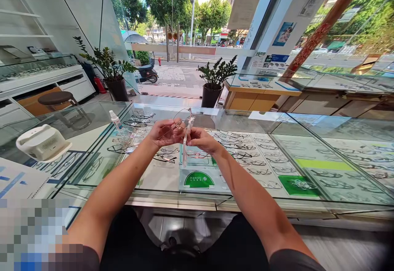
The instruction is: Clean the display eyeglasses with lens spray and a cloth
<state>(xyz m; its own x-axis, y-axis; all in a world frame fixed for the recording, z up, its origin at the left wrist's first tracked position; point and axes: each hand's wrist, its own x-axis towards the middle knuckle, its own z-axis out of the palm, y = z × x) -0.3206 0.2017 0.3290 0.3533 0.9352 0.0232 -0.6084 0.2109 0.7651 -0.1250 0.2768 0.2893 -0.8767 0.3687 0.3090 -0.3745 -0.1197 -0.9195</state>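
Note:
Over the glass counter, both my hands hold a pair of thin-rimmed eyeglasses (184, 114). My left hand (164, 132) is closed, its fingers pinching the thin metal frame. Close beside it, my right hand (201, 138) is closed too, thumb and fingers pressed around a narrow, clear whitish strip (185, 154) at the side of the eyeglasses. That strip hangs down below the fingers; I cannot tell whether it is plastic wrap or part of the frame. The fingers partly hide the lenses and temples.
The glass display counter (154, 196) holds rows of eyeglasses (235, 144) and a green semicircular sign (198, 179). On the left stand a small spray bottle (116, 120) and a white device (43, 142). Beyond the counter are two potted plants (212, 94) and a round stool (57, 97).

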